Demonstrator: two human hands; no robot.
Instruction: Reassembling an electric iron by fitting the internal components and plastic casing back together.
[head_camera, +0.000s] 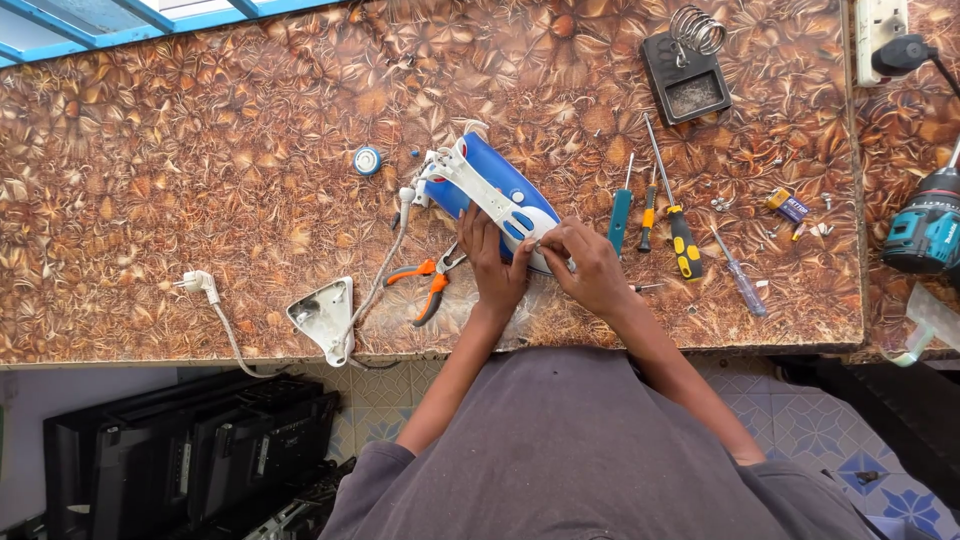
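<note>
Both hands, left hand (494, 262) and right hand (588, 268), pinch the blue-white clothes iron (490, 192) near the counter's (180, 180) front edge, orange pliers (428, 285) just beside the left hand.

shirt: dark grey | sleeves: short, apparently rolled | forearms: bare

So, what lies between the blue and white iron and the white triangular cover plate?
Orange-handled pliers and the iron's grey cord, seen in the head view.

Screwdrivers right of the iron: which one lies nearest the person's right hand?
The teal-handled screwdriver, leftmost of the four, just above the right hand. The others lie farther right.
</note>
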